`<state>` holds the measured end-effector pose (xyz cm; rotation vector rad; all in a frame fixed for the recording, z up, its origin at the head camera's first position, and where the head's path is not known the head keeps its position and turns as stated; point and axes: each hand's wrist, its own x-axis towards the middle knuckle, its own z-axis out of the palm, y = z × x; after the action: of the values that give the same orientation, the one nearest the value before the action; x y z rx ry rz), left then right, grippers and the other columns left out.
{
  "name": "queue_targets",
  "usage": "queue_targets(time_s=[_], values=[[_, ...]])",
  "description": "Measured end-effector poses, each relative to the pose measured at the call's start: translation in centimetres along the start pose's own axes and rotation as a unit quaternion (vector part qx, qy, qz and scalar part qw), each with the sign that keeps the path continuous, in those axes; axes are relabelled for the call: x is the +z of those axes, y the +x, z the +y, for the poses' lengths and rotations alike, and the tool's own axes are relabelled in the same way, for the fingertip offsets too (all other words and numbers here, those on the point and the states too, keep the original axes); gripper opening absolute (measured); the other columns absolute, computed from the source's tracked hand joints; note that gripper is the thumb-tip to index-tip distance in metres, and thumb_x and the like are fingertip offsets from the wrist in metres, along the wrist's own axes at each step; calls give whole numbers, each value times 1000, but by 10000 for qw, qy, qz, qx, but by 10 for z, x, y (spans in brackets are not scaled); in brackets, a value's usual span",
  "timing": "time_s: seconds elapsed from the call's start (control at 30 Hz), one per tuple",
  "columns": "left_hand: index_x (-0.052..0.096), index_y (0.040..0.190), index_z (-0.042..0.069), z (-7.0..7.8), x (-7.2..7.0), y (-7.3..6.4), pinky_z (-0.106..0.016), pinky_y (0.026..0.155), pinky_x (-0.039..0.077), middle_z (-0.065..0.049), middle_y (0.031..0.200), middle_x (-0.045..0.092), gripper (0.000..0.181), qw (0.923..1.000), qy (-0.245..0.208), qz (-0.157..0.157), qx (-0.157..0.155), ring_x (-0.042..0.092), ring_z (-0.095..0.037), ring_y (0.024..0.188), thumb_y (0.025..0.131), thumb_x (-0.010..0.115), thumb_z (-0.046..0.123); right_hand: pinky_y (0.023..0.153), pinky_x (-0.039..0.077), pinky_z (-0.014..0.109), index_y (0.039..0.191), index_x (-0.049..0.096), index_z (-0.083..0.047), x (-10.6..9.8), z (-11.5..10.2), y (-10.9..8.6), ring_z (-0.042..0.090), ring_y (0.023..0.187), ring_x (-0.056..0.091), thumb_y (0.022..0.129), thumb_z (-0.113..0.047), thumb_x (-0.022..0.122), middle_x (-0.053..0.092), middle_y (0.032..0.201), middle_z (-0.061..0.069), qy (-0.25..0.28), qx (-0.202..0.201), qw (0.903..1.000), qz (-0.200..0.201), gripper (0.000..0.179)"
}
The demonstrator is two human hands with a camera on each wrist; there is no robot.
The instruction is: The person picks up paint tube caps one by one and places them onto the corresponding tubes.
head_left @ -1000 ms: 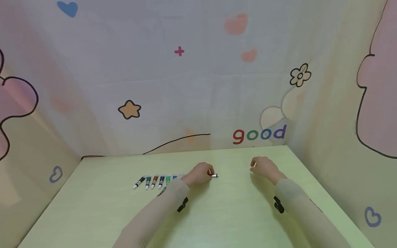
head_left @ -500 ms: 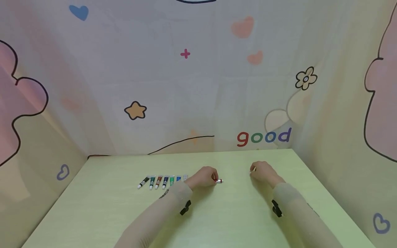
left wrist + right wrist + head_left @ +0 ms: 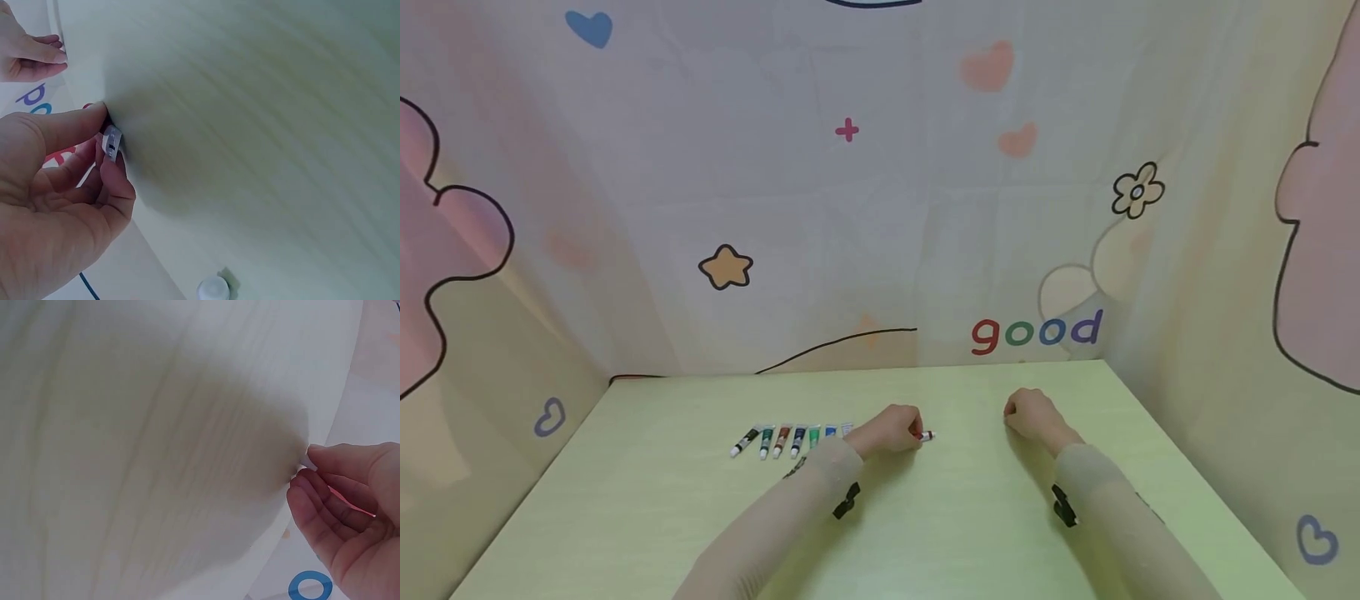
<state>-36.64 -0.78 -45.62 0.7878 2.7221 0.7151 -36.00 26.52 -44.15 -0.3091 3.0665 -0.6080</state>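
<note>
My left hand (image 3: pixel 892 427) pinches a small paint tube (image 3: pixel 927 436) between thumb and fingers, low over the table. Red and white show on the tube in the head view. From the left wrist, its silvery printed part (image 3: pixel 112 142) sticks out between thumb and fingertips, and the rest is covered. To the right, at the back of the table, my right hand (image 3: pixel 1032 412) pinches a small white piece (image 3: pixel 307 462), which looks like a cap, close over the surface. The fingers hide most of that piece.
A row of paint tubes (image 3: pixel 782 442) in several colours lies left of my left hand, partly behind the forearm. One white cap (image 3: pixel 214 289) of these shows in the left wrist view. The pale green table (image 3: pixel 647 517) ends at a printed cloth backdrop (image 3: pixel 790 208).
The head view has shifted a little. My right hand has come slightly left over the table, its fingers tucked in closer. My left hand still grips the paint tube in nearly the same place.
</note>
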Motion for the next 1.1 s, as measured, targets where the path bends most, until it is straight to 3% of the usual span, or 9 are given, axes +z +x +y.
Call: queue_targets(time_s=[0.23,0.47,0.63,0.77,0.97,1.1], values=[[60,100,10,-4,-9,0,-28,78,44,1,94,62,9,9997,-137,25,179,51,-13,84,95,68,9,85,53,48,99,72,7,-9,-6,1,30,86,63,92,-1,66,70,96,18,344,38,9993,140,12],[58,104,0,9,-41,3,-25,64,41,-5,87,58,6,9955,-450,689,474,49,-14,73,100,59,4,82,55,47,104,71,8,-37,-18,4,32,89,67,95,-7,66,71,98,19,660,-314,9958,543,18],[53,105,-4,24,-71,0,-23,57,34,-5,82,50,6,9866,-967,1129,667,41,-14,67,103,52,1,85,55,48,110,70,8,-64,-38,5,35,95,67,98,-11,64,71,103,21,919,-473,9916,774,23],[50,112,-6,32,-92,-4,-24,60,36,-9,89,52,11,9800,-1255,1322,791,42,-15,71,104,50,2,84,55,48,111,70,6,-81,-52,2,34,93,67,99,-14,64,71,103,19,987,-490,9894,949,24],[55,114,-5,38,-111,-12,-25,68,43,-19,103,64,15,9637,-1501,1972,990,53,-20,81,102,57,3,87,54,49,115,70,4,-96,-66,-8,34,99,66,100,-17,63,72,109,19,1338,-518,9831,1137,26],[58,116,-1,39,-120,-24,-26,66,42,-18,107,67,17,9551,-1587,2279,1030,55,-20,81,102,59,9,89,53,49,118,70,1,-102,-74,-18,35,104,66,101,-21,64,71,113,19,1513,-582,9778,1329,28]])
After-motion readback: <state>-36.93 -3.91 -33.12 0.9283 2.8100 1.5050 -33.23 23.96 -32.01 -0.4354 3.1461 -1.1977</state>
